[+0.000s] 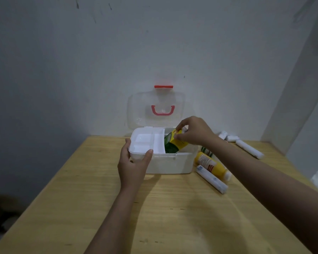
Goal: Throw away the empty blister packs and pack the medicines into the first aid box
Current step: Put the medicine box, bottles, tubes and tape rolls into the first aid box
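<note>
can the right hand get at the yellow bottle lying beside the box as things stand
Probably not right away: the right hand is busy holding a yellow-green carton in the box. Otherwise the yellow bottle lies uncovered on the table just under that forearm.

The lower end of the yellow and green carton [175, 143] is lying hidden behind the first aid box [170, 165] wall and the white tray [147, 142], the print on the yellow bottle [212, 165] is blurring past reading, and both forearms are running off the near edge.
</note>
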